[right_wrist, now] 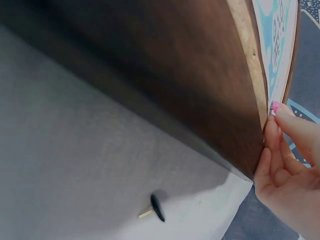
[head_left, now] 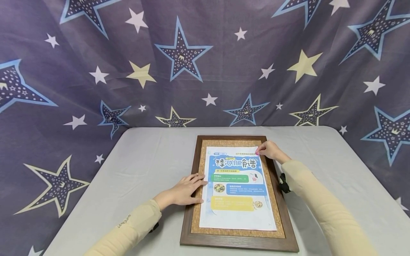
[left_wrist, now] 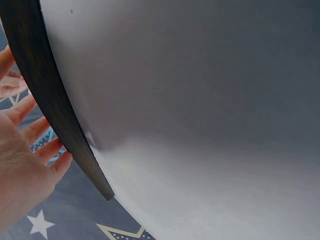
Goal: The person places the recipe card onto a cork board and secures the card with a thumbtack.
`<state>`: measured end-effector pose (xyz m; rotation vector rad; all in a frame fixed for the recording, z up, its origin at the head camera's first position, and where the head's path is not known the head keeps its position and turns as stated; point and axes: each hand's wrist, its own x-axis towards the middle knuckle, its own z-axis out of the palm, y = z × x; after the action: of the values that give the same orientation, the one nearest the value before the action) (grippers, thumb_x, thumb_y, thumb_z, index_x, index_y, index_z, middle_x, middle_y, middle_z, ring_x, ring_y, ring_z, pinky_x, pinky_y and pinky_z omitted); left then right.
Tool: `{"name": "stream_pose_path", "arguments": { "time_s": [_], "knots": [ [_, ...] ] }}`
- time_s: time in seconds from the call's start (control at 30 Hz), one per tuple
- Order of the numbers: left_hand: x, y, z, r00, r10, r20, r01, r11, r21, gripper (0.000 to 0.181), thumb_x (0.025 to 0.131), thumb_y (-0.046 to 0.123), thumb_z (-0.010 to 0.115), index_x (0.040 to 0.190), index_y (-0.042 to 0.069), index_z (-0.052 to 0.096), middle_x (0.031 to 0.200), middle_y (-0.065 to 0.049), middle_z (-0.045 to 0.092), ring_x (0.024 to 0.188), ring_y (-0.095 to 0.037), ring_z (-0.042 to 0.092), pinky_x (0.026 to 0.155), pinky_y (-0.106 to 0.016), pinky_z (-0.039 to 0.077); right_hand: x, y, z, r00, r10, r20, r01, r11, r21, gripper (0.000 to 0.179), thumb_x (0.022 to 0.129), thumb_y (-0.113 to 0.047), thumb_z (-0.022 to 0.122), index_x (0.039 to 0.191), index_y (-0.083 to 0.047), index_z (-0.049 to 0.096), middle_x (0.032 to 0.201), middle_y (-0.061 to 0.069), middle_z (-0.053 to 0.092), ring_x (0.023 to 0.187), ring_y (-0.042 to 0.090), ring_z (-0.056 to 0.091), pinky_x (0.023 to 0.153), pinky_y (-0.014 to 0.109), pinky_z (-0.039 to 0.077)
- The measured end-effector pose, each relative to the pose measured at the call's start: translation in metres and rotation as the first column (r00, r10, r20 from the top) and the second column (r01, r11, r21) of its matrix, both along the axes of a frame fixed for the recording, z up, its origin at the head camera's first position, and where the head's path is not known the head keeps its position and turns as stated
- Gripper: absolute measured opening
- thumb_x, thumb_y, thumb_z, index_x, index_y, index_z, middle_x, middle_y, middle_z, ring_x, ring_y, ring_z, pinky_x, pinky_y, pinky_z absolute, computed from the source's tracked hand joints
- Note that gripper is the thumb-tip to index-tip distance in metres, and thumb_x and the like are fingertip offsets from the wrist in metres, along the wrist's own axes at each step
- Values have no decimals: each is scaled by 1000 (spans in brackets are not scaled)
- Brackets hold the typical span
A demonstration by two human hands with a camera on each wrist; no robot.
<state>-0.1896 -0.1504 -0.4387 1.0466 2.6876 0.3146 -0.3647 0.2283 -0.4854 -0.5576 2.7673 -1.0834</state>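
Note:
A printed poster (head_left: 237,220) with coloured text panels lies on a cork board (head_left: 224,233) in a dark brown wooden frame (head_left: 240,243). At the poster's top right corner my right hand (head_left: 271,150) pinches a small pink push pin (right_wrist: 275,106) between thumb and fingers, its tip hidden. My left hand (head_left: 185,190) rests across the frame's left side, fingers spread and fairly straight, fingertips at the poster's left edge. The left wrist view shows that hand (left_wrist: 27,160) partly behind the frame's dark edge (left_wrist: 60,115).
The framed board lies on a table with a pale grey cover (head_left: 153,153). A purple curtain with stars (head_left: 217,71) hangs behind and at both sides. In the right wrist view, a small dark disc with a pale stem (right_wrist: 157,208) shows against the grey cover.

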Motion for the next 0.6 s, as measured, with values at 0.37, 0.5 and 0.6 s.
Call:
{"name": "stream_pose_path", "arguments": {
  "time_s": [0.37,0.5,0.6],
  "knots": [
    [-1,-1,-2,1000,5,-2,-5,1000,-4,62,85,45,53,134,12,37,144,-10,23,131,-32,16,102,-51,16,-60,31,-75,996,1,-84,0,1000,11,7,76,-11,68,71,-12,72,69,-1,66,58,10,50,51,23,39],
    [-1,-1,-2,1000,4,-4,-4,1000,0,62,85,46,53,134,12,37,144,-10,23,131,-33,16,102,-51,16,-83,39,-104,996,-35,-87,39,998,45,9,77,-9,66,71,-11,72,69,0,67,57,12,53,49,24,41],
    [-1,-1,-2,1000,2,-3,-2,1000,1,63,85,47,52,135,12,36,144,-10,22,131,-32,16,102,-51,16,-134,62,-165,994,-32,-103,36,999,34,8,77,-14,67,71,-17,72,68,-4,66,57,11,53,47,23,40]
  ]
}}
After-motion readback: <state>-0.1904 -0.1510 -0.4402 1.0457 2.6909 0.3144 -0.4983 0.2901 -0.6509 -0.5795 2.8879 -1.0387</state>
